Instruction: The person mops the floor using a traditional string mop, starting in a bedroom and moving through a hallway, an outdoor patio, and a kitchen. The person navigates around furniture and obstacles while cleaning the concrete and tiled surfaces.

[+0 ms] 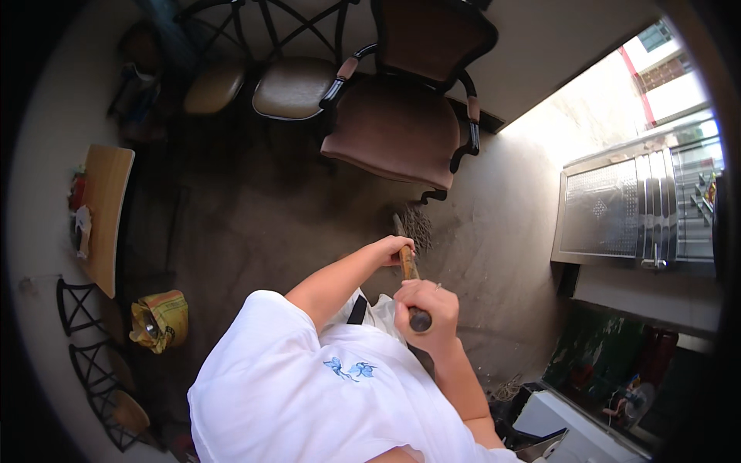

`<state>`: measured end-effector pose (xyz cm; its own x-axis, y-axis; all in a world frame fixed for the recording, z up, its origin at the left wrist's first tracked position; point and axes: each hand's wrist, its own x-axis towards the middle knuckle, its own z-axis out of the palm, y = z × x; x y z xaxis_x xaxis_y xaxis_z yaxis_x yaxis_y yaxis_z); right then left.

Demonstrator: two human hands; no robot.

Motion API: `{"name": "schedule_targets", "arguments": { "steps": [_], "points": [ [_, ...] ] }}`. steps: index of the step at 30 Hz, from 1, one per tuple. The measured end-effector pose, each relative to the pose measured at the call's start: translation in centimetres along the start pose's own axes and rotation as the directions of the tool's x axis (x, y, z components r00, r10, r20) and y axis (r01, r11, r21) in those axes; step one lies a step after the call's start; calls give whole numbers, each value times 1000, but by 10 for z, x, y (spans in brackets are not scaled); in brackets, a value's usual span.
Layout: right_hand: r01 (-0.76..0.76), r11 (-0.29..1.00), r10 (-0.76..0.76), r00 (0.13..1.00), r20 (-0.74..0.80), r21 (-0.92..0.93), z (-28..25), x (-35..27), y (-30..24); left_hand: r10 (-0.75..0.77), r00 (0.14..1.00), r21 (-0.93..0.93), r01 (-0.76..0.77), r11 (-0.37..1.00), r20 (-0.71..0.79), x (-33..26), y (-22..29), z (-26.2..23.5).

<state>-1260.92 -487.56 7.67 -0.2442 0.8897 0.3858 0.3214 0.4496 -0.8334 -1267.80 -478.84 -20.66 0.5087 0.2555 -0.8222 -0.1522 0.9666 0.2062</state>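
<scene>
Both my hands are wrapped round the worn wooden handle of a mop [409, 268]. My left hand [394, 248] grips it lower down, farther from my body. Close to the handle's top end, my right hand [432, 307] has its fingers closed round it, with a ring on one finger. The handle slopes down and away from me. Its grey stringy head [417, 227] lies on the floor, just short of the front leg of a padded armchair [392, 127].
Two dark-framed chairs with pale seats [293, 86] stand left of the armchair. At the left are a wooden table [108, 208], a yellow bag [164, 320] and more chairs. A metal panelled door [598, 212] is at the right, and a white appliance [552, 424] at the lower right.
</scene>
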Motion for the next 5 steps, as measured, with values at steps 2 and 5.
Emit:
{"name": "schedule_targets", "arguments": {
  "steps": [2,5],
  "points": [
    [14,999,-17,997,81,39,21,6,4,70,997,-95,-73,993,-39,-8,16,-32],
    [-43,999,39,980,195,14,46,4,13,135,989,-192,-145,971,-62,-10,25,-65]
  ]
}}
